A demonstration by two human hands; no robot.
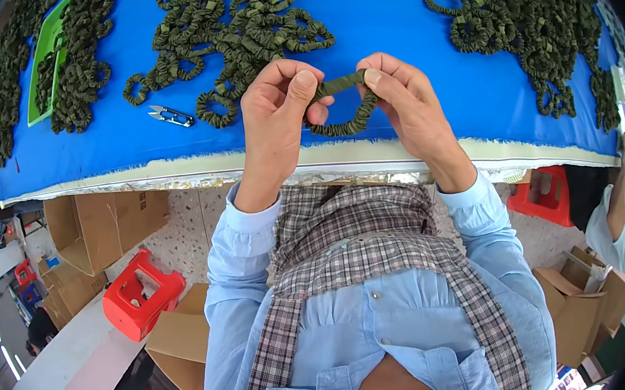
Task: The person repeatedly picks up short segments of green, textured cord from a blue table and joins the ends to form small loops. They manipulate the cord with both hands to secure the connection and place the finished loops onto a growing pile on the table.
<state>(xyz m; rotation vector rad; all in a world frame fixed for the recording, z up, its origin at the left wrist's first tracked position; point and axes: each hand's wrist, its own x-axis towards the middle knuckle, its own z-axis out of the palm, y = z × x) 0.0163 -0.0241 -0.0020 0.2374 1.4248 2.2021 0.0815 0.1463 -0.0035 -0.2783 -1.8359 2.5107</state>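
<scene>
A dark green scrunchie (345, 127) is stretched between my two hands above the blue-covered table (145, 148). My left hand (278, 114) pinches its left side between thumb and fingers. The thumb and forefinger of my right hand (411, 103) grip its upper right side, where a flatter stretch of fabric runs across the top. Beyond my left hand lies a heap of similar scrunchies (248, 33), one loose scrunchie (216, 109) close by it. Small thread snips (171, 116) rest on the table to the left, their blades pointing left.
More scrunchies form a big pile (522, 2) at the right and others surround a green tray (44, 71) at the far left. Below the table edge stand cardboard boxes (111, 222) and red stools (138, 292). Another person (620, 225) is at the right.
</scene>
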